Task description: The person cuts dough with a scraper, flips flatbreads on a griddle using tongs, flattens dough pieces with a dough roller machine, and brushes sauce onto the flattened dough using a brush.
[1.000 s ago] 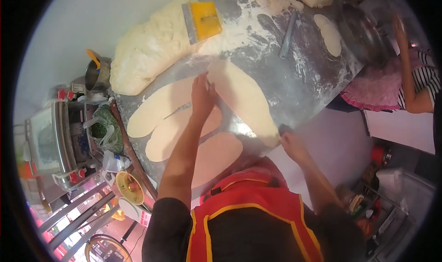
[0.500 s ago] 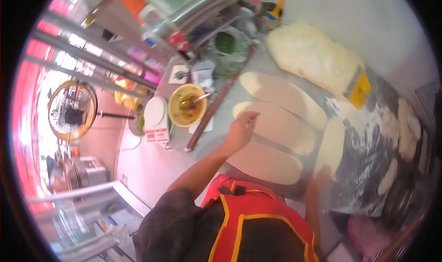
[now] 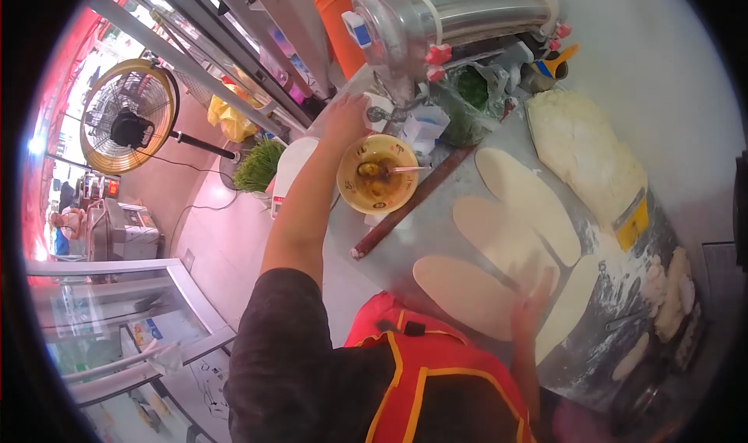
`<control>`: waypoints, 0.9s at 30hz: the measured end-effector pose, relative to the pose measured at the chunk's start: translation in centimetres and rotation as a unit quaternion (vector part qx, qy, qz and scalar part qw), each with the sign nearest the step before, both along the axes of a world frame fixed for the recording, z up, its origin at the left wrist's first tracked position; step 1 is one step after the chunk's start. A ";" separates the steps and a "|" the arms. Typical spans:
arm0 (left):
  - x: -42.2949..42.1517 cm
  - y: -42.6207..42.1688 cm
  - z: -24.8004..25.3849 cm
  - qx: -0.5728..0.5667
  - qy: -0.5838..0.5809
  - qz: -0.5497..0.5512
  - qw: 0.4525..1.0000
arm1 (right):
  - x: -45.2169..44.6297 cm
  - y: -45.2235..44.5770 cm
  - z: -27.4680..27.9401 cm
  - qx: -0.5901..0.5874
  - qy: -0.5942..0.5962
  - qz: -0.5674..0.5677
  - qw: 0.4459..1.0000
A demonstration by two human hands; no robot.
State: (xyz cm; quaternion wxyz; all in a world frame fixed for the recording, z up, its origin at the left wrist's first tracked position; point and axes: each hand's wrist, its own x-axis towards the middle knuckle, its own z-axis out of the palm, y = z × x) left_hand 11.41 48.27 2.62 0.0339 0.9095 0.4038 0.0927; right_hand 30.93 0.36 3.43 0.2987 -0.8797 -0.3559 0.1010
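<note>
My left hand (image 3: 348, 122) is stretched out beyond the yellow bowl (image 3: 348, 192), beside a white paper or packet (image 3: 379, 104); its fingertips are hard to make out. The bowl holds a brownish-yellow mix with a spoon (image 3: 409, 169) in it. My right hand (image 3: 536, 291) hovers over or touches the flat oval dough sheets, its fingers spread and holding nothing. Several such sheets lie on the table, among them a far one (image 3: 526, 197), a near one (image 3: 461, 291) and a right one (image 3: 573, 307). A long brown rolling pin (image 3: 413, 201) lies between bowl and dough.
A large dough mass (image 3: 588, 151) and a yellow-handled scraper (image 3: 633, 225) lie at the back right, near scattered flour. Behind the bowl are a bag of greens (image 3: 473, 88) and a steel machine (image 3: 467, 18). A white scale (image 3: 294, 162) and a fan (image 3: 128, 123) stand left.
My left hand has moved from above the dough to past the bowl, further left and away from me. The right hand stays near the dough sheets. The view has shifted left.
</note>
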 end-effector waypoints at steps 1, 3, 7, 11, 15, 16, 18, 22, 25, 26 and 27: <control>0.3 0.7 -0.7 -0.005 0.017 0.007 1.000 | -0.2 0.5 -0.1 0.010 0.010 0.007 1.000; 0.7 1.1 -1.8 -0.019 0.054 0.021 0.998 | -0.7 1.1 -0.6 0.021 0.022 0.021 0.999; -0.3 1.3 -2.6 -0.016 0.014 0.004 1.000 | -1.7 4.3 -1.1 0.033 0.066 0.031 0.997; -3.1 -0.9 -2.3 -0.132 -0.202 0.024 0.970 | -2.4 11.8 0.3 0.117 0.180 0.108 0.971; -8.7 -11.0 1.8 -0.140 -0.295 0.124 0.937 | -3.2 21.0 -1.6 0.092 0.429 0.040 0.898; -10.3 -12.8 0.8 -0.108 -0.290 0.126 0.943 | -3.4 22.6 -2.2 0.133 0.465 0.035 0.875; -12.2 -16.7 -0.3 -0.194 -0.314 0.210 0.905 | -2.8 25.0 -2.7 0.199 0.498 -0.002 0.844; -12.3 -22.6 -1.2 -0.226 -0.281 0.133 0.923 | 2.5 26.5 -2.6 0.266 0.455 -0.061 0.848; -8.8 -24.6 -2.6 -0.262 -0.265 0.003 0.928 | 9.6 26.9 -2.8 0.351 0.424 -0.129 0.825; -7.4 -24.7 -2.8 -0.258 -0.251 -0.055 0.931 | 11.8 27.1 -1.7 0.359 0.417 -0.178 0.815; -5.8 -24.9 -4.0 -0.271 -0.215 -0.073 0.935 | 14.4 26.9 -1.2 0.341 0.388 -0.180 0.837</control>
